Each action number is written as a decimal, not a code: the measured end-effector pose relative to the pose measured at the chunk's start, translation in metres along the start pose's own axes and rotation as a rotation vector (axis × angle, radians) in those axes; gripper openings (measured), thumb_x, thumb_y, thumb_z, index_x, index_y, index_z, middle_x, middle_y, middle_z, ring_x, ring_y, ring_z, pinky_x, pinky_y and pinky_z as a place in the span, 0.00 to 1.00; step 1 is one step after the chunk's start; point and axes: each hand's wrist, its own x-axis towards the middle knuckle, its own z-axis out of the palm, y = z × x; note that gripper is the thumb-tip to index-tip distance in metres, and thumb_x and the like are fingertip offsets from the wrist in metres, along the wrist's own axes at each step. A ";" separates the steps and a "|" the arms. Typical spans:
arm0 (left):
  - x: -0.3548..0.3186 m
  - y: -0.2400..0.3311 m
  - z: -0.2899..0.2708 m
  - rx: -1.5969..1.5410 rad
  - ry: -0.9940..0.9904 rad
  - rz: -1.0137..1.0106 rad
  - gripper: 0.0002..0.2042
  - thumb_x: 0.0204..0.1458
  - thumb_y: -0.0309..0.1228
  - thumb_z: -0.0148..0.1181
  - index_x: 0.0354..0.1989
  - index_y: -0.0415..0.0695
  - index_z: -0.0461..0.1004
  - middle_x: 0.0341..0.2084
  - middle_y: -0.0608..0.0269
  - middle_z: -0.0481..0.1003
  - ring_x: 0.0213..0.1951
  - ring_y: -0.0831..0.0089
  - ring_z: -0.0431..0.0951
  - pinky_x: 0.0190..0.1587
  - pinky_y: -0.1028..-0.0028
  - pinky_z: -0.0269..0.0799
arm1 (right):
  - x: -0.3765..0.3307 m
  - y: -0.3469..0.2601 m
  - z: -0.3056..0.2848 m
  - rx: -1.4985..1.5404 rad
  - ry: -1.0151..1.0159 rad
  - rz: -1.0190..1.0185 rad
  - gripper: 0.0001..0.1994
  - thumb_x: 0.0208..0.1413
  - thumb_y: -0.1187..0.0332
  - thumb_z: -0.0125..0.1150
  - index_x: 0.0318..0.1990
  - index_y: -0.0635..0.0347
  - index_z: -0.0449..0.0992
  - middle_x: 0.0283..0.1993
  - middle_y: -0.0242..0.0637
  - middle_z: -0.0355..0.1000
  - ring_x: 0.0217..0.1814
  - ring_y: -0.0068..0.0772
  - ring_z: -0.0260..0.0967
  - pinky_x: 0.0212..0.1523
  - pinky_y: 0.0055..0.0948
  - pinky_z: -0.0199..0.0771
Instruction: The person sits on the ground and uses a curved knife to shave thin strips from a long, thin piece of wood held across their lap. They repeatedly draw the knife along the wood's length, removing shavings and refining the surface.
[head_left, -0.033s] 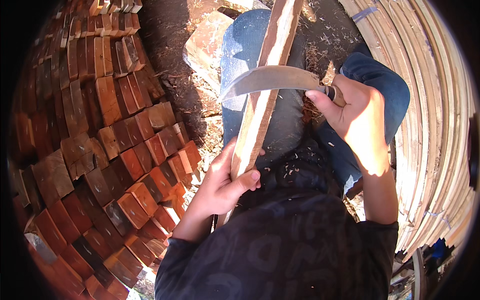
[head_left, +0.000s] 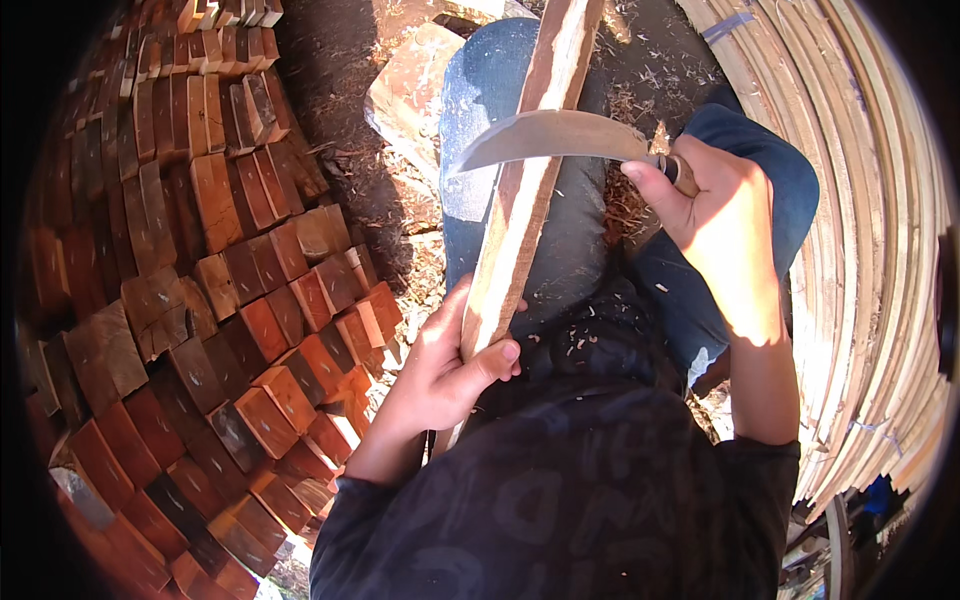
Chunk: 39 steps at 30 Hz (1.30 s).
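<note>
A long pale wooden stick [head_left: 520, 200] runs from the top of the view down across my lap. My left hand [head_left: 445, 370] is shut around its lower part, thumb over the front face. My right hand [head_left: 725, 225] grips the handle of a curved knife, and the grey blade [head_left: 550, 135] lies across the stick about a third of the way down, tip pointing left. Wood shavings [head_left: 620, 205] lie on my blue trousers and dark shirt.
A large pile of reddish-brown cut wooden blocks [head_left: 230, 300] fills the left side. A curved bundle of pale thin strips [head_left: 865, 250] lines the right. A pale flat slab [head_left: 415, 90] lies on the dark dirt ground beyond my left knee.
</note>
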 end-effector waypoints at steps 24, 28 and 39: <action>-0.002 0.006 0.013 0.439 0.177 0.186 0.18 0.51 0.23 0.59 0.49 0.37 0.63 0.27 0.56 0.71 0.29 0.71 0.73 0.35 0.73 0.69 | -0.022 0.000 -0.006 0.028 -0.031 -0.003 0.26 0.40 0.51 0.73 0.14 0.58 0.62 0.10 0.37 0.61 0.11 0.38 0.61 0.15 0.31 0.62; 0.001 0.004 0.012 0.478 0.176 0.296 0.18 0.51 0.23 0.59 0.50 0.38 0.63 0.26 0.56 0.71 0.28 0.69 0.73 0.35 0.73 0.69 | -0.015 0.004 -0.001 -0.018 0.017 -0.058 0.26 0.38 0.49 0.73 0.15 0.58 0.63 0.11 0.35 0.60 0.12 0.38 0.60 0.16 0.31 0.62; 0.002 0.011 0.012 0.479 0.135 0.263 0.18 0.51 0.22 0.58 0.49 0.36 0.62 0.26 0.56 0.70 0.28 0.74 0.70 0.34 0.74 0.68 | -0.008 0.013 0.007 -0.022 0.072 -0.033 0.25 0.40 0.50 0.73 0.18 0.58 0.64 0.12 0.36 0.59 0.13 0.38 0.60 0.17 0.32 0.62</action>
